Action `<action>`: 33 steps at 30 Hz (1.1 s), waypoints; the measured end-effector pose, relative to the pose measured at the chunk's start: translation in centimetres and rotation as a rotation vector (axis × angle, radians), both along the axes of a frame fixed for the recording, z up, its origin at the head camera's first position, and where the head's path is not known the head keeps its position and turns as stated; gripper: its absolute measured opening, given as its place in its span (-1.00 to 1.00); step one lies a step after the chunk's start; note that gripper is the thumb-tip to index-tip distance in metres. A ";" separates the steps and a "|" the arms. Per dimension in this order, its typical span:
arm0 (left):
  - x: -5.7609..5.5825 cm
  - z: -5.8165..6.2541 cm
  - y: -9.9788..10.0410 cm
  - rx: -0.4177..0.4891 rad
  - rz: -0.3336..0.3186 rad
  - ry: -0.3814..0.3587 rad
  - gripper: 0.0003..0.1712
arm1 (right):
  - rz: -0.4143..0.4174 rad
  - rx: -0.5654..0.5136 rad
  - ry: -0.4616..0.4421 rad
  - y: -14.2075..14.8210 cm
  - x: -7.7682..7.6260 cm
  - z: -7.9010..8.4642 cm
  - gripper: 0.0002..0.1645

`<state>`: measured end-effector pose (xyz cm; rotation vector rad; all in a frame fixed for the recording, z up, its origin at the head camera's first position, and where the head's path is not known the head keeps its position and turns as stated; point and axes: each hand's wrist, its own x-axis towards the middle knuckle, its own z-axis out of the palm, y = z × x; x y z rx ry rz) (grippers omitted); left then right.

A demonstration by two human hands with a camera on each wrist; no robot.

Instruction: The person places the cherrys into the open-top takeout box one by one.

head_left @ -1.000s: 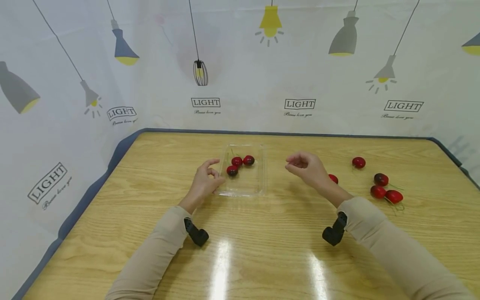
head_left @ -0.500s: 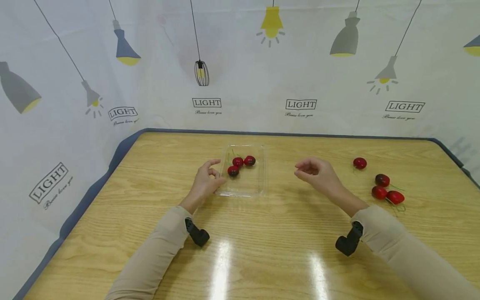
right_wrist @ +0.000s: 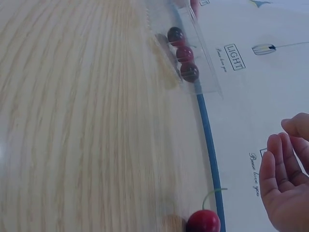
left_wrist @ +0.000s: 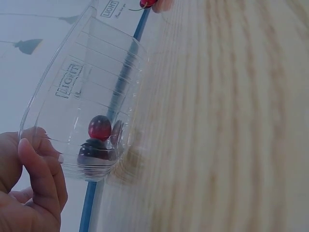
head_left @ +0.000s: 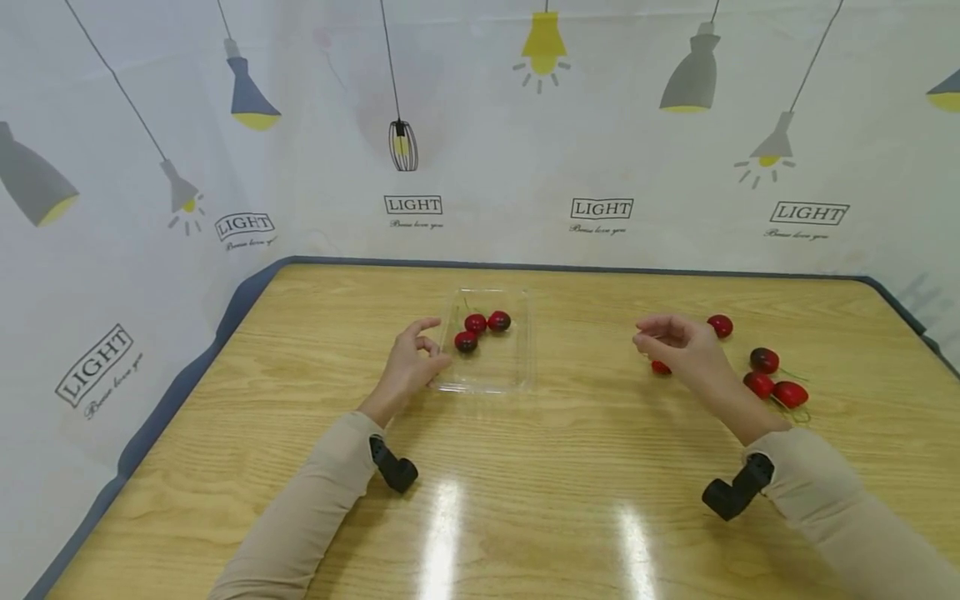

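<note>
A clear plastic box (head_left: 487,379) stands on the table with three dark red cherries (head_left: 476,323) inside, towards its far left. At its left side my left hand (head_left: 411,358) pinches the rim; in the left wrist view the thumb (left_wrist: 30,154) lies on the near side of the wall. My right hand (head_left: 686,350) hovers over the table right of the box, its fingers loosely bent and nothing between them. Just below it a red cherry (head_left: 661,367) shows partly; in the right wrist view this cherry (right_wrist: 203,221) has a green stem pointing up.
Further right lie several more cherries: a lone one (head_left: 720,326) at the back and a loose cluster (head_left: 759,385) with stems. A patterned white curtain (head_left: 480,150) rises behind the wooden table (head_left: 540,483).
My right hand has moved right, away from the box and over to the nearest loose cherry. The left hand and the box have stayed in place.
</note>
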<state>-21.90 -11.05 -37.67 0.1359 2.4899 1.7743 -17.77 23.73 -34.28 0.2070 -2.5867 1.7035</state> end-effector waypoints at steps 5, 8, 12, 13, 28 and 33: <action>-0.2 -0.1 0.0 -0.014 0.006 -0.018 -0.31 | -0.046 -0.009 -0.002 1.1 0.5 0.3 -0.76; -0.2 -0.1 0.0 -0.014 0.008 -0.026 -0.32 | -0.060 -0.014 -0.015 1.8 0.8 0.4 -0.78; -0.1 -0.2 0.0 -0.006 0.005 -0.021 -0.32 | -0.062 -0.024 -0.023 2.9 1.3 0.6 -0.77; -0.1 -0.1 0.0 -0.005 0.005 -0.021 -0.32 | -0.066 -0.024 -0.022 3.2 1.3 0.5 -0.76; -0.1 0.0 0.0 -0.003 0.007 -0.025 -0.31 | -0.151 -0.067 -0.006 10.9 -1.0 -5.9 -0.46; -0.1 0.0 0.0 -0.007 0.004 -0.025 -0.31 | -0.182 -0.074 -0.032 12.2 -0.5 -6.4 -0.43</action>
